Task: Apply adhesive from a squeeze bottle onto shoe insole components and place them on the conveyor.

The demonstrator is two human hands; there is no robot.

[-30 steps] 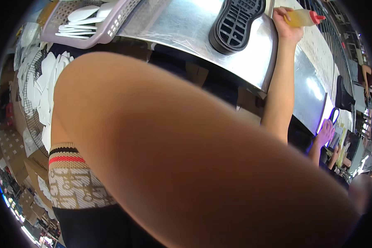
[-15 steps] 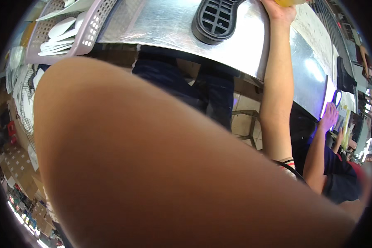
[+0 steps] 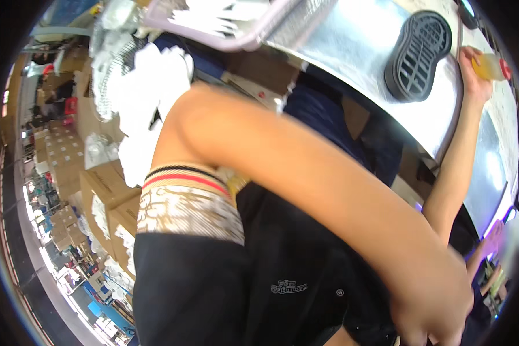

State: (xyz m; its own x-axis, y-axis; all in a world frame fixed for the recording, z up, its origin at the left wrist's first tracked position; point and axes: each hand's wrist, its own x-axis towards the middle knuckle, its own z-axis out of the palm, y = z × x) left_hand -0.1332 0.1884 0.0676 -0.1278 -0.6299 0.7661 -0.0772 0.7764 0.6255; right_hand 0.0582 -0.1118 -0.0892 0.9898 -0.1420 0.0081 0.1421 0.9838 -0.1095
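My right hand point(image 3: 476, 83) is wrapped round a small bottle of yellow liquid point(image 3: 488, 67) with a red cap, tilted on its side over the worktable at the upper right. Left of it a black shoe sole point(image 3: 418, 57) lies on the metal tabletop, its gridded hollow side up. My left arm is bent across my body, elbow at the upper left, and my left hand point(image 3: 435, 311) hangs low at the right, away from the table. Its fingers point down and are partly cut off by the lower edge and blurred, so their grip is unclear.
A pale purple basket point(image 3: 248, 41) of white flat pieces stands on the table's left. White bundles point(image 3: 150, 98) and cardboard boxes point(image 3: 109, 184) fill the left. At the right edge another person's hand point(image 3: 493, 237) is in purple light. The metal tabletop point(image 3: 352, 40) curves across the top.
The view has swung, so the sole and basket appear further right. My left forearm no longer hides the middle; its hand and sleeve now show. The right hand still holds the bottle.
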